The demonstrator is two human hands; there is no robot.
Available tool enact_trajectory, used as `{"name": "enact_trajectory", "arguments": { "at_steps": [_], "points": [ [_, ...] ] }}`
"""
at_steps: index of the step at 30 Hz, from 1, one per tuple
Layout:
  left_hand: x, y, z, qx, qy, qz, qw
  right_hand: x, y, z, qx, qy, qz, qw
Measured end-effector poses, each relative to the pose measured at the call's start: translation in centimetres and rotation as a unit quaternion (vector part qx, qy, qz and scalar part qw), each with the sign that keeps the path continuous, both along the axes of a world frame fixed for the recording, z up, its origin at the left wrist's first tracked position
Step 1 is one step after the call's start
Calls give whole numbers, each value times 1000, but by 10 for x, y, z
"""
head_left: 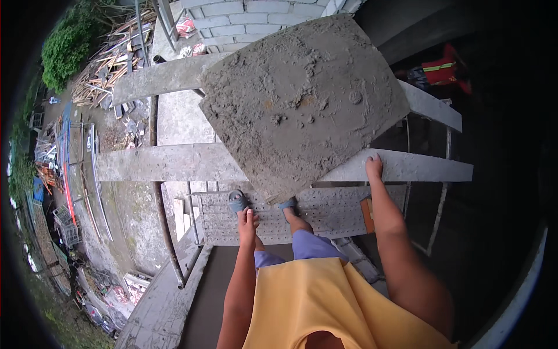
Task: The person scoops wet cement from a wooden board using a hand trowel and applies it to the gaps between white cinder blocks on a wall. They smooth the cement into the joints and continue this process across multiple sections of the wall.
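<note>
From afar I saw the mortar board (pixel 311 96) at twelve o'clock, its corner (pixel 278 193) overhanging the near plank (pixel 427 165), where a knock might have tipped it, left hand (pixel 248 221) loosely open at seven, right hand (pixel 375 167) on the plank at three, grip unclear.

The board (pixel 278 194) lies across the near plank (pixel 168 163) and far plank (pixel 157 79), mortar (pixel 308 104) spread on it; the wall (pixel 250 18) stands behind; a co-worker (pixel 439 72) is beyond the far plank, right of the board; the right hand (pixel 374 167) touches the near plank, right of the board; the left hand (pixel 249 220) is over the platform (pixel 331 218), left of the board's near corner; both feet (pixel 293 218) are on the platform, left of a block (pixel 367 215); far left, the woodpile (pixel 110 67) lies beside a bush (pixel 67 55).
</note>
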State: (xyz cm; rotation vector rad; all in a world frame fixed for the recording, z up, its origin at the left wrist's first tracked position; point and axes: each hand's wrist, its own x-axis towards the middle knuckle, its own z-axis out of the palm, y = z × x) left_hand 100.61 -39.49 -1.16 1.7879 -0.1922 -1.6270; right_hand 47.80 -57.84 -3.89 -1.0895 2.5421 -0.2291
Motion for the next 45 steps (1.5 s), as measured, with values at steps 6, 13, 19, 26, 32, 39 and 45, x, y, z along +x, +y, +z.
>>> {"name": "enact_trajectory", "arguments": {
  "at_steps": [6,13,19,26,32,39,45],
  "points": [
    [-29,-38,-38,72,146,-51,985,12,-17,-44,-77,-75,-144,984],
    [-6,-59,-33,97,230,-48,967,-15,-25,-88,-189,-194,-183,945],
    [-13,-60,-47,121,179,-19,976,2,-38,-56,-218,-262,-276,899],
    [-35,-66,11,-18,-25,-244,969,18,-89,-33,-174,-286,-302,893],
    [-35,-65,33,-12,63,-193,979,-2,-73,-33,-228,-413,-391,790],
    [-38,-61,26,-62,-3,-175,983,-6,-52,-32,-274,-488,-374,739],
    [37,-61,-5,17,-53,-96,994,61,21,-15,-289,-535,-432,666]
  ]
}}
